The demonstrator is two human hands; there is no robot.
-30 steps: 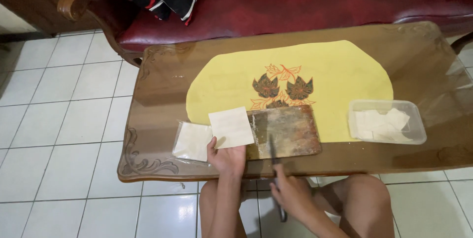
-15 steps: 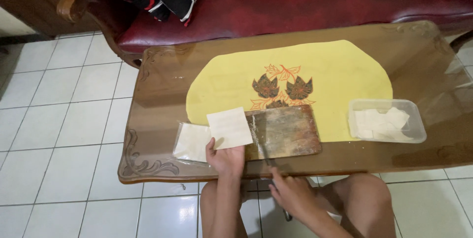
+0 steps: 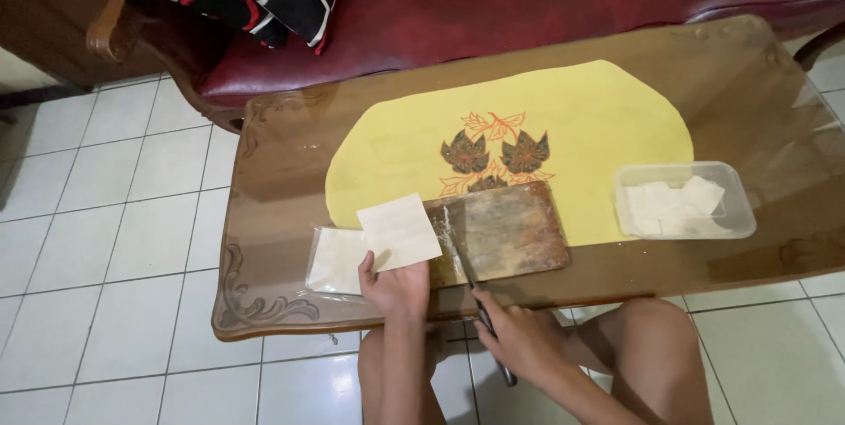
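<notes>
Two hands work: left pinches a thin square wrapper, right grips a knife.

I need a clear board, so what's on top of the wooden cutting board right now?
On the wooden cutting board lie a pale square sheet, overhanging its left end under the left hand, and a knife blade. The wood beneath the sheet is hidden.

2 bare forearms are seen below the near edge of the desk, with no sleeves, watch or rings to be made out on the left hand or right hand. 2 bare knees are shown beneath them.
</notes>
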